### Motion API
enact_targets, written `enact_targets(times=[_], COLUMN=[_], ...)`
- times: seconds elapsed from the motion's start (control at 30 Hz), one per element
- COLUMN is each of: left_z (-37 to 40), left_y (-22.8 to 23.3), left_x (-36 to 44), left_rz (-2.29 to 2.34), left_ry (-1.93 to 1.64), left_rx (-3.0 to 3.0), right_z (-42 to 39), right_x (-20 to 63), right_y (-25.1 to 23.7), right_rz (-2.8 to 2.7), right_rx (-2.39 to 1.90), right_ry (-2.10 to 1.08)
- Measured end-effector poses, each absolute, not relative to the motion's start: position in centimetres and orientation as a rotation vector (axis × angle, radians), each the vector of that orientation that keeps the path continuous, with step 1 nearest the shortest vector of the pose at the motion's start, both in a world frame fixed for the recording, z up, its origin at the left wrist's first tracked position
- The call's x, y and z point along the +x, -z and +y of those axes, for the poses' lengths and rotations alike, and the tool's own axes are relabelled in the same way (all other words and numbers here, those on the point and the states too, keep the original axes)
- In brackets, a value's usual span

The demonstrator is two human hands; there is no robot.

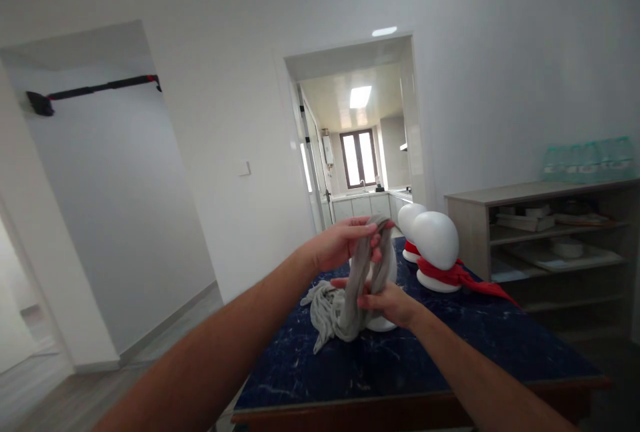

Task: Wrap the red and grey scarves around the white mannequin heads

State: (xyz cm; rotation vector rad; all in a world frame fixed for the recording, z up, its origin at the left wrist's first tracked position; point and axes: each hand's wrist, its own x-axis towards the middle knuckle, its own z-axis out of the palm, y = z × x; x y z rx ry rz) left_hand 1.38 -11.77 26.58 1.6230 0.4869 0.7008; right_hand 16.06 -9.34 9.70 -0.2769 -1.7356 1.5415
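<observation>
My left hand (340, 243) grips the upper part of a grey scarf (345, 295) above a white mannequin head (383, 322) that stands on the dark blue table (450, 345). My right hand (385, 302) holds the scarf lower down, at the front of that head. The scarf's loose end lies bunched on the table to the left. The head is mostly hidden behind my hands and the cloth.
Two more white mannequin heads (436, 240) stand at the far end of the table, each with a red scarf (463, 277) around its base. A wooden shelf unit (550, 232) stands on the right. A doorway (360, 152) opens to a kitchen behind.
</observation>
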Motion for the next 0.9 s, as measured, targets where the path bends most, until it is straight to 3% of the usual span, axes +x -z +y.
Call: enact_targets(times=[0.27,0.4,0.67,0.9], left_z=[-10.3,-9.5,-7.8,-5.6], left_y=[-32.9,-34.8,-34.4,-33.4], left_x=[0.5,-1.8,-2.1,-3.2], left_rz=[0.198,0.161,0.13,0.203], left_ry=[-1.229,-1.428,-1.378,-1.268], left_rx=[1.453,1.325,1.193,1.184], right_z=[-8.5,-7.7,-7.8,-6.6], right_x=[23.6,30.1,38.4,42.3], right_y=[-13.6,-16.1,-20.9,-20.2], right_rz=[-1.696,-1.578,-1.644,-1.605], right_rx=[-0.246,-0.456,-0.726,-0.832], right_ry=[-1.56,-1.537,-1.445,-1.462])
